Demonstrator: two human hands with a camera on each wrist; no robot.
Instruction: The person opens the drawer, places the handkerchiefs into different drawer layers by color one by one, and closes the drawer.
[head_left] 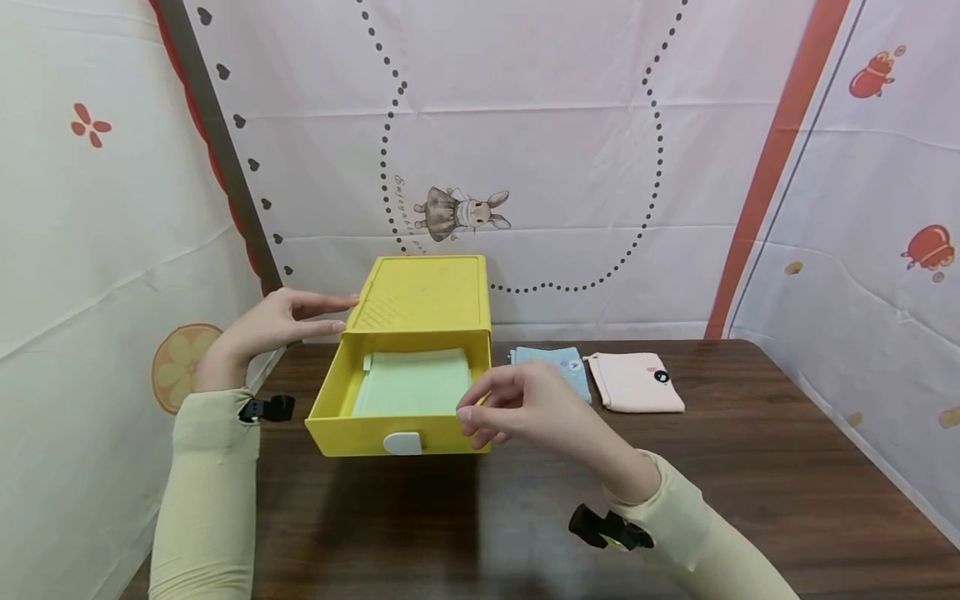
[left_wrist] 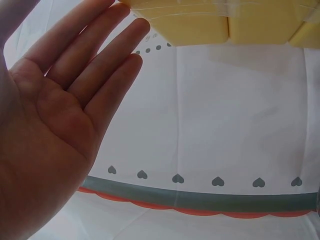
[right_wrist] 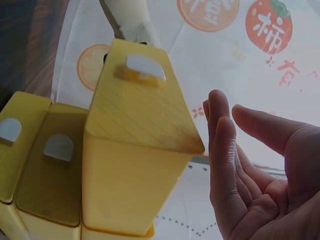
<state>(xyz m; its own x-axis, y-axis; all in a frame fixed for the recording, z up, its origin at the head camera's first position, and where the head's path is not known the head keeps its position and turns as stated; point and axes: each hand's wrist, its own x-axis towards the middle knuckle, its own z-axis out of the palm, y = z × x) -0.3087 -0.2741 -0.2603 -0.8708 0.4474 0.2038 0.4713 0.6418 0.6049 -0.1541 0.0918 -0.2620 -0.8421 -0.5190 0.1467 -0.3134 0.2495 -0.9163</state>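
Drawer pulled toward you, right hand nearer its front

The yellow drawer (head_left: 401, 398) stood drawn out of its yellow case (head_left: 423, 293) at the far middle of the table (head_left: 750, 467), its long axis running from the case straight toward you, with a green folded cloth (head_left: 415, 382) lying flat inside. Your left hand (head_left: 273, 323) was flat, fingers straight, touching the case's left side. Your right hand (head_left: 517, 404) hung loosely curled and empty at the drawer's front right corner, so it was the nearer hand to the white pull tab (head_left: 402, 442); whether it touched the rim could not be told.
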